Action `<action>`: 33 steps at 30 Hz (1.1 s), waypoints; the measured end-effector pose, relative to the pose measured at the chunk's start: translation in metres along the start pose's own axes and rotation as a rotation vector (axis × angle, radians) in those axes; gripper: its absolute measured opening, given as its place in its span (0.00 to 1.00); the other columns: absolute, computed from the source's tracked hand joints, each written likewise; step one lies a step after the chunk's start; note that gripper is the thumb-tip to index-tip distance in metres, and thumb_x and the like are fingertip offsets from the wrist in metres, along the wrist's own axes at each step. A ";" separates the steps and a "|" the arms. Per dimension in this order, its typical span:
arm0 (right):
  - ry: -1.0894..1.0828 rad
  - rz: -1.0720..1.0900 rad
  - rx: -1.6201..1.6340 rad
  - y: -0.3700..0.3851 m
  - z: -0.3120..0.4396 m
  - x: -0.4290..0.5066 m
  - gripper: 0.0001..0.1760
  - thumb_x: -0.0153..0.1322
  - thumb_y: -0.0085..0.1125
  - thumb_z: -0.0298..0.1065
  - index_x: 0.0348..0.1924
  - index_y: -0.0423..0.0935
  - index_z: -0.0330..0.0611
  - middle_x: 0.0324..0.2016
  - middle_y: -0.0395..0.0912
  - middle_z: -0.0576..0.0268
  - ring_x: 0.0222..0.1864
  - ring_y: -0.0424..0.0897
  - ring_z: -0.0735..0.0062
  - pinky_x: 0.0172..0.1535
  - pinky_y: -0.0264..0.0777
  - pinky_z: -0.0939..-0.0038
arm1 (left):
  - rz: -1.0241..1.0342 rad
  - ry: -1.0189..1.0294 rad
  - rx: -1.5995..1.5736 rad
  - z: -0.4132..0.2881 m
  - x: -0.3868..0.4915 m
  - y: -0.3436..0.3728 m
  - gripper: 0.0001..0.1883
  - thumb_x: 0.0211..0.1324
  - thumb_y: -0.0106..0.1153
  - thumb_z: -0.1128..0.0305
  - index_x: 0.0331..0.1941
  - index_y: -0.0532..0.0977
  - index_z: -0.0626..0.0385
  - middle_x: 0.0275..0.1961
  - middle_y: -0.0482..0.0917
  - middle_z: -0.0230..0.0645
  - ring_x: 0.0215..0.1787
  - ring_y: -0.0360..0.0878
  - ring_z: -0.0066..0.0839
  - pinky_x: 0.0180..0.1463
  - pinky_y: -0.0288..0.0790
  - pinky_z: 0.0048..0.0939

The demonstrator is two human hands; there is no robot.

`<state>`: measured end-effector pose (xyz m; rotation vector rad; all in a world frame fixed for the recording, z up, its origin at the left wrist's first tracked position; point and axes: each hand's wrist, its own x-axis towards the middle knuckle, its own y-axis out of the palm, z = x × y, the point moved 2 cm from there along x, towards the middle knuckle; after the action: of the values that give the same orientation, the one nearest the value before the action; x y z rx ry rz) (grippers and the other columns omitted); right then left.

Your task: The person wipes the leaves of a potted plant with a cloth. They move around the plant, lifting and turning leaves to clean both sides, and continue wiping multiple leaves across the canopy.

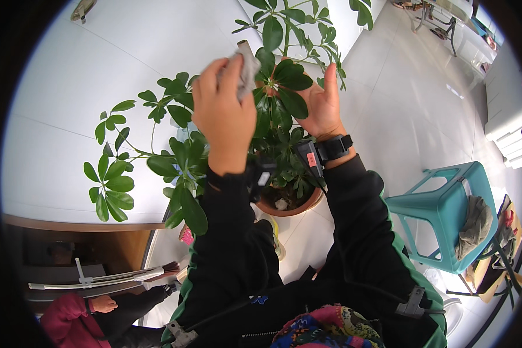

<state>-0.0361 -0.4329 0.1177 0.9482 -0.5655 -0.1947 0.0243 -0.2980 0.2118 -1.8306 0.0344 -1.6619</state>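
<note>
A potted umbrella plant with glossy green leaves (293,102) stands in front of me in a round terracotta-coloured pot (287,212). My left hand (226,115) grips a crumpled grey cloth (247,76) just left of the upper leaf cluster. Whether the cloth touches a leaf, I cannot tell. Behind that cluster is my right hand (322,104), palm turned up and thumb apart. Leaves cover its fingers, so their contact with the leaves is unclear. Dark soil and a pale lump (281,204) show inside the pot.
A white-topped table (69,143) lies at the left, with branches reaching over it. On the right, a teal plastic stool (435,200) carries a grey-green cloth (476,226). At lower left sits another person in a maroon sleeve (65,319), near a white-handled brush (113,278).
</note>
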 end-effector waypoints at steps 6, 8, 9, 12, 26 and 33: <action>0.035 -0.057 0.129 0.010 -0.001 -0.007 0.61 0.72 0.29 0.87 0.75 0.59 0.37 0.68 0.69 0.52 0.70 0.69 0.56 0.72 0.61 0.54 | 0.249 -0.002 -0.211 -0.041 -0.016 0.019 0.23 0.50 0.68 0.77 0.52 0.83 0.46 0.51 0.82 0.28 0.49 0.81 0.40 0.48 0.78 0.40; 0.015 -0.058 0.160 0.008 0.003 -0.011 0.60 0.72 0.30 0.87 0.73 0.62 0.37 0.68 0.70 0.52 0.69 0.69 0.55 0.72 0.63 0.52 | 0.370 -0.093 -0.286 -0.044 -0.022 0.020 0.21 0.51 0.67 0.75 0.52 0.83 0.46 0.49 0.83 0.27 0.47 0.81 0.40 0.48 0.78 0.40; 0.019 -0.036 0.165 0.007 0.005 -0.011 0.60 0.72 0.30 0.87 0.73 0.62 0.37 0.68 0.69 0.52 0.69 0.69 0.55 0.72 0.63 0.52 | 0.369 -0.054 -0.319 -0.044 -0.025 0.016 0.21 0.51 0.67 0.76 0.52 0.83 0.46 0.49 0.83 0.27 0.47 0.81 0.40 0.48 0.78 0.40; 0.037 -0.019 0.227 0.002 0.007 -0.013 0.61 0.72 0.31 0.86 0.74 0.60 0.35 0.70 0.67 0.51 0.70 0.68 0.53 0.73 0.62 0.52 | 0.516 -0.035 -0.401 -0.039 -0.038 0.000 0.20 0.52 0.66 0.75 0.51 0.84 0.48 0.48 0.83 0.27 0.48 0.82 0.39 0.48 0.78 0.37; 0.037 -0.056 -0.192 -0.001 0.004 -0.018 0.49 0.80 0.35 0.72 0.75 0.58 0.33 0.71 0.67 0.53 0.72 0.65 0.59 0.74 0.57 0.58 | 0.163 -0.258 -0.710 -0.002 -0.063 -0.021 0.18 0.57 0.70 0.74 0.52 0.82 0.62 0.49 0.84 0.40 0.40 0.85 0.37 0.44 0.78 0.31; -0.145 -0.441 -0.422 0.013 0.039 -0.017 0.37 0.85 0.34 0.58 0.77 0.59 0.38 0.75 0.62 0.55 0.78 0.57 0.61 0.79 0.41 0.55 | 0.124 -0.512 -1.000 0.011 -0.084 -0.029 0.16 0.65 0.67 0.71 0.54 0.80 0.66 0.50 0.83 0.42 0.45 0.83 0.28 0.49 0.75 0.28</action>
<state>-0.0724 -0.4468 0.1402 0.6366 -0.4172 -0.7543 0.0063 -0.2341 0.1520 -2.8498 0.8666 -1.0803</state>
